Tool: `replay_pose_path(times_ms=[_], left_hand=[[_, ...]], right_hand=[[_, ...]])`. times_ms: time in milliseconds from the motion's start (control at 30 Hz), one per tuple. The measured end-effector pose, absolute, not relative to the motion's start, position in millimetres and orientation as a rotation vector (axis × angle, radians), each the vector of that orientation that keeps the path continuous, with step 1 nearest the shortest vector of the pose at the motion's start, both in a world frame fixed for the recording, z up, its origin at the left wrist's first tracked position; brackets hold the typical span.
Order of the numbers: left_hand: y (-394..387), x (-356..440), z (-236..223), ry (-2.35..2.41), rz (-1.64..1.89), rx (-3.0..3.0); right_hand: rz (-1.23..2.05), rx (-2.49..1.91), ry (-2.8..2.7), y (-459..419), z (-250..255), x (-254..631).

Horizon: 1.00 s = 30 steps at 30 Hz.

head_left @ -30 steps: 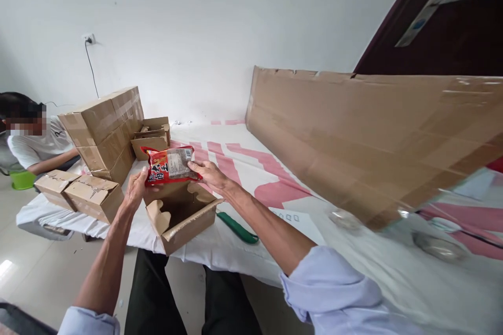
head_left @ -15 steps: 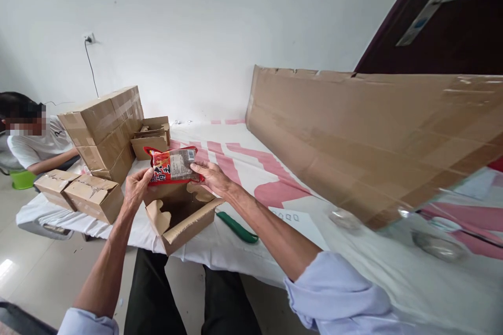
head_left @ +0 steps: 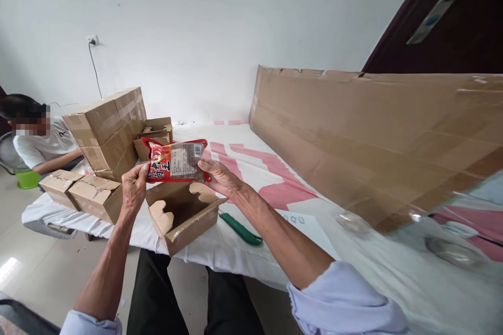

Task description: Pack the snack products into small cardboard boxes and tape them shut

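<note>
1. Spanning the space between two hands, a red printed packet is being held over the rear edge of an open carton.
2. The left hand is pinching its left end; the right hand is gripping the lower right corner, thumb on top.
3. Over the last second, the packet has been rising slightly and turning its face more squarely to its holder; so the lettering and barcode are showing more fully, and the packet is staying outside the carton.
4. The carton's flaps are standing open, but its dark inside is hiding any contents from me.
5. Just right of it, a green object is lying on the cloth-covered surface.
6. Farther left, two closed cartons are sitting before a taped stack, with another person leaning beyond.
</note>
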<state>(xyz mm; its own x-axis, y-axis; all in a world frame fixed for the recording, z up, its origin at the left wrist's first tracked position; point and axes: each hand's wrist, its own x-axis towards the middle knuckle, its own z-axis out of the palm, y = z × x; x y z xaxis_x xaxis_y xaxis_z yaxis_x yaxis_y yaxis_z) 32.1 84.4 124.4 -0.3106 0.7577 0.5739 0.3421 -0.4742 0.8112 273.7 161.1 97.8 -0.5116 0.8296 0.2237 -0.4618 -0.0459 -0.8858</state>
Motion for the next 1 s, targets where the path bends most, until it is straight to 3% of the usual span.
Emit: replay_pose_path(times_ms=[333, 500, 667, 1000], left_hand=[[77, 36, 127, 1.469, 2.088, 1.554], [72, 39, 132, 1.316, 2.085, 1.495], [72, 50, 140, 0.875, 2.018, 1.306], [76, 47, 156, 0.787, 1.952, 1.282]], right_hand=[[1.685, -0.402, -1.077, 158, 85, 264], [1.61, -0.396, -1.058, 154, 93, 268], [1.451, -0.407, -1.04, 150, 111, 261], [1.311, -0.439, -1.183, 142, 134, 255]])
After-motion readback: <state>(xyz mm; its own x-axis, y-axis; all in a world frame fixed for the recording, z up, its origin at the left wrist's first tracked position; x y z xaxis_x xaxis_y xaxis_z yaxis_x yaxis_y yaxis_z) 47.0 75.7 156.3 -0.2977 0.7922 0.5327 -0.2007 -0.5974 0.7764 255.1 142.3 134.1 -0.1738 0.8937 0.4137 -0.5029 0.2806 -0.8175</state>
